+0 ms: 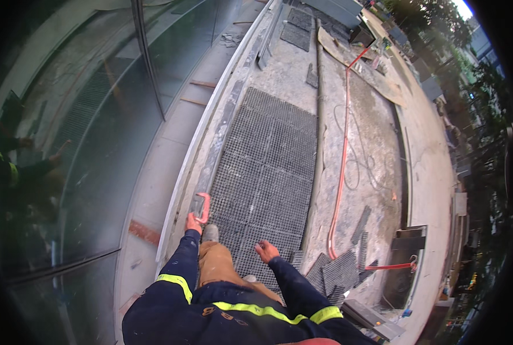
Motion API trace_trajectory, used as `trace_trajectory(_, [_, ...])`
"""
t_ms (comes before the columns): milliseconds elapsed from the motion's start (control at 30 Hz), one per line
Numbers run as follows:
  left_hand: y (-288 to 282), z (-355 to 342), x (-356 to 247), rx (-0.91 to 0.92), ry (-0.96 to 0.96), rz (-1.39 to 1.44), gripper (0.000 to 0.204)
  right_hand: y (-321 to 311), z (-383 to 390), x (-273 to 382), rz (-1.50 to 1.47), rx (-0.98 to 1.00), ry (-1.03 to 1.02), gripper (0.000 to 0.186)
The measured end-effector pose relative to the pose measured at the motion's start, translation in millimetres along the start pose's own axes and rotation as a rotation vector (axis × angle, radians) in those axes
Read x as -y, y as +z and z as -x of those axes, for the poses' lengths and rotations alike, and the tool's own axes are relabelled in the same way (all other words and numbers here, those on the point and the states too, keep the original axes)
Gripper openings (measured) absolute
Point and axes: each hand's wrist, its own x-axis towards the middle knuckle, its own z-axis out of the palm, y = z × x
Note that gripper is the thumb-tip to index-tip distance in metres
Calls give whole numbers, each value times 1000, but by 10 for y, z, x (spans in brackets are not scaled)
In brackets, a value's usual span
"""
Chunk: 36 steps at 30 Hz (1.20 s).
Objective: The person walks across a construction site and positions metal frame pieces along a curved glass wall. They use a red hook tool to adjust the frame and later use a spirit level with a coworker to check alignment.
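Note:
My left hand (193, 223) is closed on an orange-red C-shaped tool (205, 208) with a grey part beside its curve; its exact kind does not show. That hand is out in front, over the edge between a pale metal rail and the black grid mats. Lower and to the right, my right hand (267, 251) hangs above the mats with fingers loosely bent, apparently holding nothing. Black plastic grid mats (262, 167) cover a long strip of the concrete under and ahead of me. My shoe (210, 233) shows at their left edge.
Glass panels (104, 172) line the left, behind a long rail (210, 115). On the right, a red hose (345, 149) runs over dusty concrete, beside a thin dark cable and a long pipe (320, 103). Loose grid pieces (341, 270) lie near a metal box (403, 259).

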Motion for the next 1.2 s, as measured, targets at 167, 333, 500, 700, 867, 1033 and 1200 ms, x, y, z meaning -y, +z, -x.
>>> trace_trajectory(167, [173, -397, -4, 3, -250, -71, 39, -293, 459, -660, 153, 6, 459, 45])
trace_trajectory(333, [106, -394, -100, 19, -412, -370, 48, -529, 884, -938, 154, -17, 618, 44])
trace_trajectory(500, [-52, -324, -252, 29, -451, -498, 52, -434, 1059, -1346, -15, -63, 692, 38])
trace_trajectory(700, [-162, -347, -648, 237, -438, -595, 51, -221, 1205, -1758, -115, -367, 785, 23])
trace_trajectory(867, [79, -840, -1217, 357, -333, -629, 45, -89, 826, -2060, -135, -428, 1050, 21])
trace_trajectory(1033, [430, -1672, -2049, 233, -281, -518, 40, -316, -337, -2626, 281, 115, 777, 25])
trace_trajectory(1200, [524, -2379, -3043, 145, -180, -473, 42, -1612, -2214, -3039, 598, 89, 358, 19])
